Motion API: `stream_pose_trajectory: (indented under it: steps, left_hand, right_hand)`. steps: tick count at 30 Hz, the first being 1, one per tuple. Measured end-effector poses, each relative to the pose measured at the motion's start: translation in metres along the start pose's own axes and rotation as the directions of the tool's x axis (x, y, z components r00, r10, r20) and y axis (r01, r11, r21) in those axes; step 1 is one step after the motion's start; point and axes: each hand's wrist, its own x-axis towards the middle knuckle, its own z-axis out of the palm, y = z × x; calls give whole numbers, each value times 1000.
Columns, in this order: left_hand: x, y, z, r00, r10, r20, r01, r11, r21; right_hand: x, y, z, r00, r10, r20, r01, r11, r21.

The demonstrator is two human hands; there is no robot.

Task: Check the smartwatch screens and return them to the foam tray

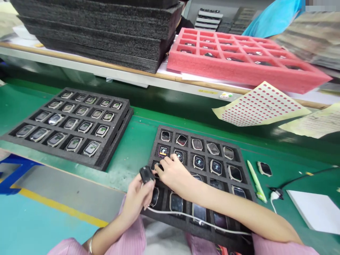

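My left hand (138, 194) is closed around a small black block (147, 175), whose kind I cannot make out, just off the left edge of the near foam tray (196, 133). A white cable (191, 215) runs from beside that hand across the tray's front. With bent fingers my right hand (175, 175) reaches into a left-hand compartment, gripping a smartwatch (159, 165) that its fingers mostly hide. Smartwatches fill the compartments around it; a lit one (163, 151) lies just behind, and others such as this one (198, 162) show lit faces too. My right forearm covers part of the tray.
Another black foam tray (99, 161) of watches lies left. To the right are a green pen (256, 180), a loose smartwatch (264, 168), and a white box (315, 210). Behind, a shelf carries stacked black foam (101, 35) and a pink tray (239, 67); sticker sheets (261, 106) hang down.
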Motion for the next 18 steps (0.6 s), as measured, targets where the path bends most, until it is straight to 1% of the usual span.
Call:
stream_pose_trajectory:
  steps: [1, 2, 4, 6, 7, 8, 10, 11, 12, 14, 16, 18]
  left_hand:
    - [2, 1, 2, 999, -12, -53, 8, 998, -63]
    - [4, 2, 3, 996, -20, -81, 11, 994, -108]
    - [7, 5, 4, 995, -12, -101, -3, 989, -146]
    - [9, 6, 2, 996, -2, -90, -10, 991, -136]
    - [9, 6, 1, 997, -3, -77, -6, 993, -118]
    - [9, 5, 0, 998, -7, -57, 2, 996, -92]
    - [9, 3, -2, 1000, -19, 15, 19, 999, -28]
    - [9, 3, -2, 998, -32, 63, 31, 999, 8]
    - [9, 3, -2, 993, -50, 109, 45, 998, 48]
    - [10, 3, 1, 984, -72, 163, 51, 990, 129]
    - [11, 3, 4, 987, -37, 153, 6, 980, 201]
    - [12, 3, 7, 991, 24, 131, -56, 967, 248]
  right_hand:
    - [0, 2, 1, 1000, -12, 5, 12, 999, 31]
    - [-1, 5, 3, 1000, -15, 7, 15, 997, 81]
    - [-4, 11, 6, 1000, 19, 0, -19, 974, 225]
    - [-10, 19, 7, 996, 88, -33, -68, 922, 382]
    - [-13, 23, 5, 989, 129, -70, -84, 890, 448]
    - [-16, 27, 1, 979, 165, -121, -83, 861, 502]
    - [-22, 32, -9, 952, 194, -239, -22, 818, 575]
    - [-24, 32, -15, 945, 171, -280, 29, 807, 590]
    - [-26, 31, -20, 947, 125, -297, 78, 804, 589]
    - [-27, 25, -28, 956, 16, -293, 151, 831, 535]
    - [-26, 16, -29, 958, -49, -284, 174, 883, 435]
    - [-24, 9, -28, 957, -75, -281, 176, 919, 354]
